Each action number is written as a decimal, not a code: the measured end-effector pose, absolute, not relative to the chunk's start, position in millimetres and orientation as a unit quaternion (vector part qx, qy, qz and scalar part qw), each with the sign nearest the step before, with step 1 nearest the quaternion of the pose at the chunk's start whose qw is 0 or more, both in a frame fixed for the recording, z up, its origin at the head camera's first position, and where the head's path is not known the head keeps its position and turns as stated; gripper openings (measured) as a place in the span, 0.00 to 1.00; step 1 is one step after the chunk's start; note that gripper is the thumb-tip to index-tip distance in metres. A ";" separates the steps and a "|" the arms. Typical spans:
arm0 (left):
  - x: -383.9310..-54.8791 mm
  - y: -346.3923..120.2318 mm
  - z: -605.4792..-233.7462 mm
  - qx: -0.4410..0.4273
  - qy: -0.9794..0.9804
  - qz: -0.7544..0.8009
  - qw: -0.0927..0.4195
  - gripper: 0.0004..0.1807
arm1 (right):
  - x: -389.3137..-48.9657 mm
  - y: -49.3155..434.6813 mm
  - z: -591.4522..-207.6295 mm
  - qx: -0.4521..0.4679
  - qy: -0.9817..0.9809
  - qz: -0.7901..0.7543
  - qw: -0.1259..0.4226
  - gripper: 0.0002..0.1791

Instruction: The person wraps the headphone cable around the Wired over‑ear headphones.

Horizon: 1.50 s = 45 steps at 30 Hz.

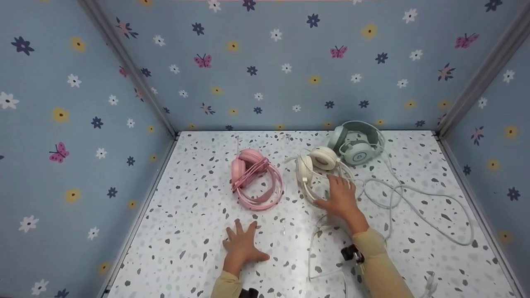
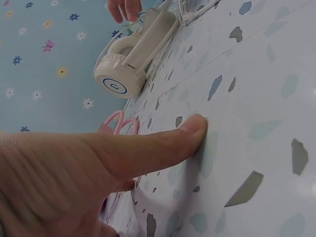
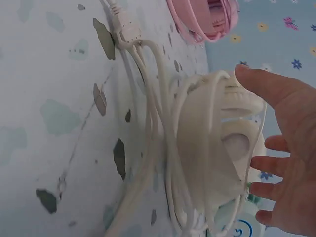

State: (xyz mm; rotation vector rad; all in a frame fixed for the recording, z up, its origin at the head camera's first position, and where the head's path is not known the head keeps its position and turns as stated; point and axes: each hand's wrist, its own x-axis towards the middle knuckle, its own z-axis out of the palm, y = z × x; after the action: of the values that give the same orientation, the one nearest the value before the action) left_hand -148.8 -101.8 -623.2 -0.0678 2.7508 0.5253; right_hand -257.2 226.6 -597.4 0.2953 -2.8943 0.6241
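Note:
Cream-white headphones (image 1: 304,169) lie on the speckled tabletop right of the middle, with their cable looped around them. Over their headband hovers my right hand (image 1: 343,198), fingers spread. In the right wrist view its thumb (image 3: 254,74) is right at the headband's edge, and nothing is gripped. My left hand (image 1: 242,246) rests near the front with fingers splayed and its thumb tip (image 2: 195,126) at the tabletop, holding nothing. Pink headphones (image 1: 239,171), wrapped in their own cable, lie beyond it.
Pale green headphones (image 1: 358,153) stand at the back right, and their cable (image 1: 434,193) loops across the right side. A thin white cable (image 1: 309,252) trails toward the front. Flower-patterned panels (image 1: 285,95) wall the tabletop (image 1: 186,198) at the back and sides.

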 end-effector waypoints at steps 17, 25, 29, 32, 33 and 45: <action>-144.2 -106.7 -628.0 -0.013 0.964 0.194 0.180 0.64 | -271.6 193.7 -615.9 0.202 -0.935 0.238 0.169 0.18; -150.6 -71.0 -614.4 0.097 0.915 0.375 0.114 0.32 | -250.9 180.7 -588.0 0.082 -0.879 0.447 0.146 0.14; -171.0 -27.4 -605.6 0.150 0.804 0.562 0.122 0.29 | -245.9 172.1 -567.3 0.002 -0.837 0.534 0.121 0.14; -183.9 6.3 -599.8 0.155 0.749 0.637 0.100 0.29 | -240.6 164.3 -553.6 -0.037 -0.796 0.594 0.109 0.15; -186.4 15.5 -598.2 0.156 0.735 0.654 0.087 0.28 | -238.2 161.0 -550.8 -0.045 -0.782 0.613 0.101 0.15; -189.6 22.5 -576.1 0.072 0.647 0.758 -0.043 0.20 | -219.5 167.4 -539.9 0.050 -0.840 0.508 0.184 0.13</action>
State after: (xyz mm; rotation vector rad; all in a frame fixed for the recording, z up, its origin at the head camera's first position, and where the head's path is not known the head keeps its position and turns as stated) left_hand -189.6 22.5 -576.1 0.2339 2.0911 2.4482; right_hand -219.5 167.4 -539.9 0.1398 -2.3675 1.4323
